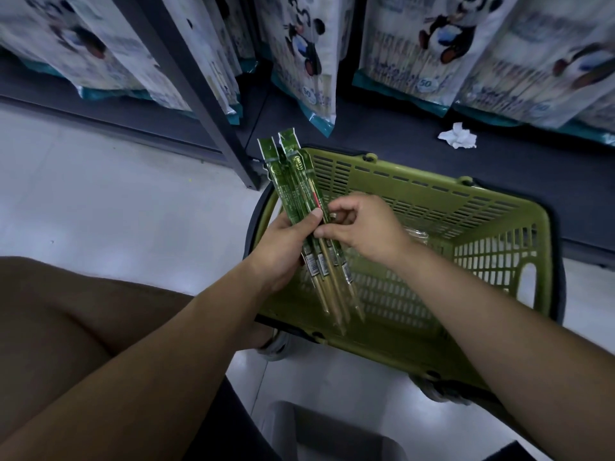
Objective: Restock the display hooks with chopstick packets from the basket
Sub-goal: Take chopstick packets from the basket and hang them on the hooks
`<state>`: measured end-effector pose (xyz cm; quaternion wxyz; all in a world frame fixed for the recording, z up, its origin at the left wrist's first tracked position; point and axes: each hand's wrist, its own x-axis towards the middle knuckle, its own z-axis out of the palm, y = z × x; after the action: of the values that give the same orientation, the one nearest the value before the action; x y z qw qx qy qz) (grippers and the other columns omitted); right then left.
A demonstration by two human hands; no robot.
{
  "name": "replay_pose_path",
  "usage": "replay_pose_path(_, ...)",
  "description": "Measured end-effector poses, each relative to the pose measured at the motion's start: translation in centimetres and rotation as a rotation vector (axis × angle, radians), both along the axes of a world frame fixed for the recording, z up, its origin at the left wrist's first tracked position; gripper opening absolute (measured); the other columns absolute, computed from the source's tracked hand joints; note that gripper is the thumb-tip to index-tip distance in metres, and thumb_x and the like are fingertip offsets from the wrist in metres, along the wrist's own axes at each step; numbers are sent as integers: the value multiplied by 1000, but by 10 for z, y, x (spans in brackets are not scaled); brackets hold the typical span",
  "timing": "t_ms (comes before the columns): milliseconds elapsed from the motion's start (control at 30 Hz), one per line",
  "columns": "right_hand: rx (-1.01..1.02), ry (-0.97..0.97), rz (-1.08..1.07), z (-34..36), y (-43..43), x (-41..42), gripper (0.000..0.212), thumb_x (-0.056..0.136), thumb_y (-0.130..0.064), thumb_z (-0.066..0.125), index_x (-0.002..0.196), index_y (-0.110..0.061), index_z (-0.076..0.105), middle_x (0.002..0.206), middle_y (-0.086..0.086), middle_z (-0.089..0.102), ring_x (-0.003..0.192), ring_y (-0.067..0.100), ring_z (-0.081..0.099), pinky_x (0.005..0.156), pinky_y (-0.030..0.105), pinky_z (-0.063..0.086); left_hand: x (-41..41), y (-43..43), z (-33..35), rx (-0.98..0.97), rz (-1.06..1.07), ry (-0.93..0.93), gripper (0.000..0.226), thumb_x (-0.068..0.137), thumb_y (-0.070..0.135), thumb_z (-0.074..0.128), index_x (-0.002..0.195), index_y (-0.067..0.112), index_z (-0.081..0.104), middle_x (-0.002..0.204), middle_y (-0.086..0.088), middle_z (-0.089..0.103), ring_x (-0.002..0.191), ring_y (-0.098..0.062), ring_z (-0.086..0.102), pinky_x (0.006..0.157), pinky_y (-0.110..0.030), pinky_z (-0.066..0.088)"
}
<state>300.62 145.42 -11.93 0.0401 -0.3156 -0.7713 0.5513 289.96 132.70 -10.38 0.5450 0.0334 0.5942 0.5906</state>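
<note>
A bundle of slim green chopstick packets is held upright above the left end of the green plastic basket. My left hand grips the bundle around its middle, thumb across the front. My right hand pinches the rightmost packet between thumb and fingers, just right of the left thumb. The wooden chopstick ends stick out below both hands. One clear wrapper lies inside the basket, behind my right hand. The display hooks are out of view.
Large panda-print packets hang above a dark low shelf. A dark upright post stands left of the basket. A crumpled white tissue lies on the shelf. My knee is at lower left.
</note>
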Motion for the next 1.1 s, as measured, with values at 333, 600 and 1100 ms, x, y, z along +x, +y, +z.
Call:
replay_pose_path(333,58,71,72,113,27,13,27,98,-41,63,96,-18,79,83,6,75,80,29,66,72,36,52,2,29,69,187,-12,212,25,101,18,64,120,1,63,91,-12,76,71,-24,73,63,-36,61)
replay_pose_path(600,37,371,-370,224,44,35,12,95,-28,71,91,-17,70,59,-9,65,52,7,60,47,24,47,15,47,162,360,-180,559,56,86,40,78,134,19,58,121,4,73,108,-15,71,91,-41,57)
replay_pose_path(1100,202,792,-648,413,57,54,39,101,-27,61,63,-25,67,62,0,52,58,16,50,52,27,46,23,113,336,700,-183,734,51,86,49,73,124,19,58,108,11,75,96,-5,71,76,-27,59)
